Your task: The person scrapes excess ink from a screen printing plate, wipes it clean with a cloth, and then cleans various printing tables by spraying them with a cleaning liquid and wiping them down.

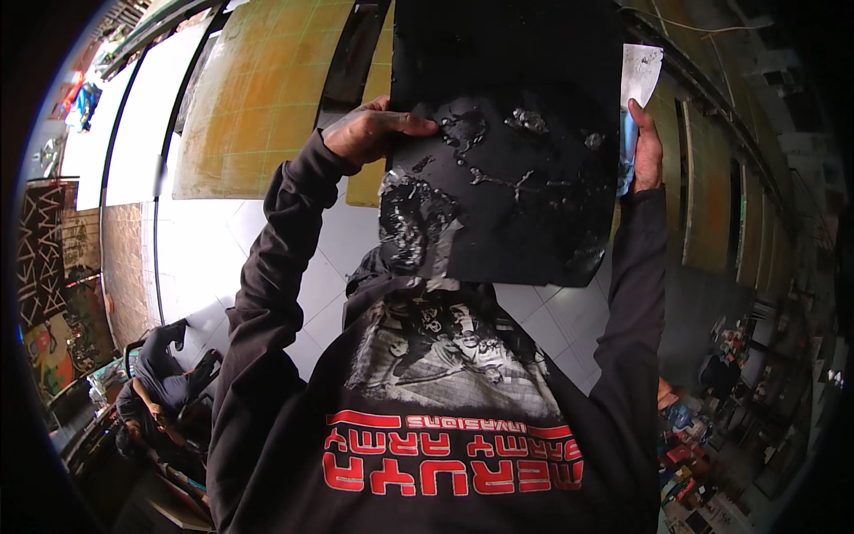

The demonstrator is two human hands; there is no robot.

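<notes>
In the head view, a black panel [525, 222] is raised in front of the person's chest, its broad face toward the camera. The left hand [378, 132] grips its left edge, thumb laid flat on the face and the other fingers mostly hidden. The right hand [648, 147] is at the opposite edge, thumb pointing up, with pale blue material [628, 151] between it and the panel; its fingers are out of sight, so I cannot tell how firmly it closes, or on what. A white sheet [640, 73] sticks out just above that thumb.

Glossy black lumps and streaks stand on the panel's lower half, with a wrinkled shiny patch at its lower left corner and a grey strip [442, 249] beside that. The step in hand seems to be holding the panel up with 2 hands. Any next move likely calls for steady support at both edges and a thumb clear of the lumps.

Yellowish sheets [267, 98] stand beyond the left arm, above a pale tiled floor [209, 236].
</notes>
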